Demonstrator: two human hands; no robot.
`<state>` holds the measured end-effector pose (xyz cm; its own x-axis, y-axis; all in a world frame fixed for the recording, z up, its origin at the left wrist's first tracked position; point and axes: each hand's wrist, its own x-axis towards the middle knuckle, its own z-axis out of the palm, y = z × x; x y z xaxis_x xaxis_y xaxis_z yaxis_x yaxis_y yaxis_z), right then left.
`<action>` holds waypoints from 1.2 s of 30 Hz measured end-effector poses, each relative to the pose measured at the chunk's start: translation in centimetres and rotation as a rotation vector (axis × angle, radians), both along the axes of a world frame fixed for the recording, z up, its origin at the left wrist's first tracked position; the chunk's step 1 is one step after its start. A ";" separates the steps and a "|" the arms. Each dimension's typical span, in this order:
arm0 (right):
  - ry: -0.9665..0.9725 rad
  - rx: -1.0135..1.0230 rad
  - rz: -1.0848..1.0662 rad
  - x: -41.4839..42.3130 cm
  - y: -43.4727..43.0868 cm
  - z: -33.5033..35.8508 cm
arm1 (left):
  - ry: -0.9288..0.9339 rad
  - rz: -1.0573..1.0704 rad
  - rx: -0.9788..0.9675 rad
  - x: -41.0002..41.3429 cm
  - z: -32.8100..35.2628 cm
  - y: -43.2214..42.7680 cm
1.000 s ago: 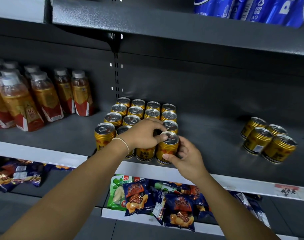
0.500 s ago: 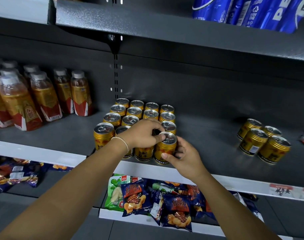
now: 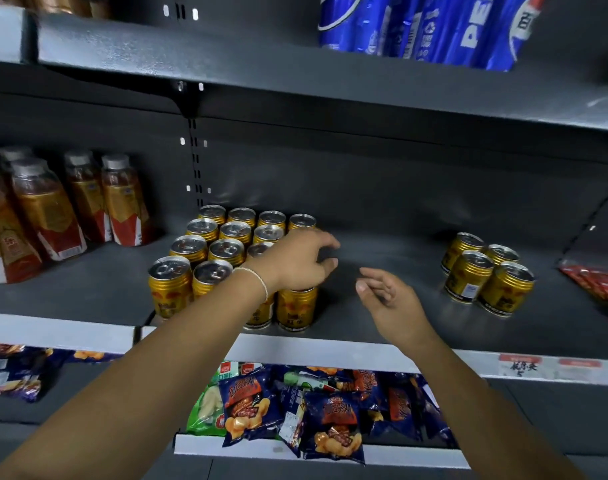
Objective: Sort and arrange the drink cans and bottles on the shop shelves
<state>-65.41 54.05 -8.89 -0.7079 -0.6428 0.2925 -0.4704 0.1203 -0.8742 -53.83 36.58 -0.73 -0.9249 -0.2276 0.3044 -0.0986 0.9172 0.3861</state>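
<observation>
Your block of gold metal drink cans with silver tops point(image 3: 226, 251) stands in neat rows left of centre on the dark grey metal shelf point(image 3: 399, 244), and both hands are empty: your left hand point(image 3: 295, 261) hovers over the block's front right corner, loosely curled, and your right hand point(image 3: 389, 299) hangs just beside the block, relaxed. You look to be between cans, so next you'll likely reach right for the cluster of four loose gold cans point(image 3: 487, 275), well apart, and set one upright against the block. Your left wrist hides the front-right can tops, so I can't tell if that hand touches one, and the frame cuts off the amber plastic bottles point(image 3: 88, 206) at left.
</observation>
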 end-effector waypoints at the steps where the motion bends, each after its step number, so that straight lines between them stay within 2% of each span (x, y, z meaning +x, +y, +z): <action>1: 0.023 -0.002 -0.042 -0.8 0.9 0.2 | -0.003 -0.004 -0.030 -0.8 0.0 0.8; 7: 0.157 0.131 -0.321 -6.8 8.0 1.5 | -0.136 -0.034 -0.144 -6.4 -1.1 6.0; 11: 0.407 0.251 -0.589 -10.9 12.4 2.0 | -0.202 -0.052 -0.145 -9.9 -2.2 9.5; 13: 0.437 0.333 -0.653 -12.9 14.2 2.2 | -0.225 -0.068 -0.141 -11.3 -2.7 11.1; 15: 0.386 0.375 -0.677 -14.6 15.4 2.2 | -0.243 -0.078 -0.140 -12.4 -3.0 12.6; 21: 0.085 0.256 -0.532 -17.5 15.7 2.3 | -0.290 -0.069 -0.131 -14.3 -3.2 16.1; 28: -0.016 0.162 -0.545 -18.7 16.3 1.5 | -0.302 -0.073 -0.130 -14.3 -3.4 17.5; 33: -0.049 0.134 -0.548 -18.0 17.8 2.3 | -0.240 -0.125 -0.033 -14.8 -3.3 18.0; 36: -0.176 0.026 -0.461 -16.4 18.1 3.8 | -0.212 -0.174 0.090 -15.1 -3.2 18.4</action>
